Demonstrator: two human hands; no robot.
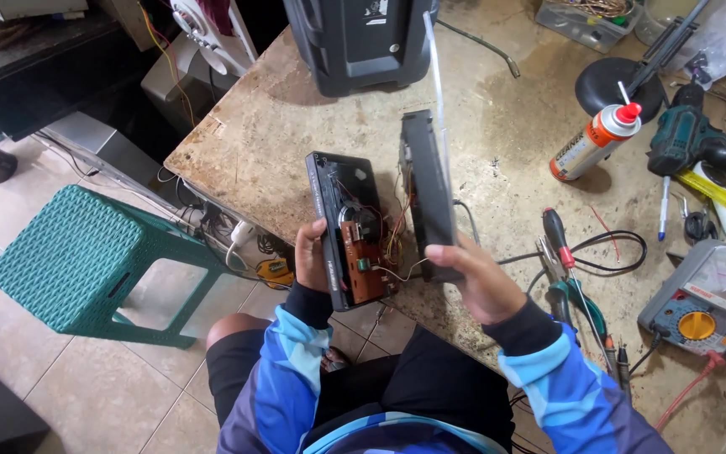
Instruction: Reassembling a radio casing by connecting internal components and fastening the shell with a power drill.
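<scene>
Centrally, the left hand grips an opened radio's front half, the right hand grips its back cover; orange-and-white spray can upper right.

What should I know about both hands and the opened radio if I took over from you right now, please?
Left hand: grips the radio front half, open side up, brown circuit board and speaker exposed.
Right hand: holds the black back cover upright on edge over the workbench, its antenna pointing away.
Thin wires join the halves.
Done: case split open.
Left: board not removed; red-handled screwdriver and multimeter lie to the right.
</scene>
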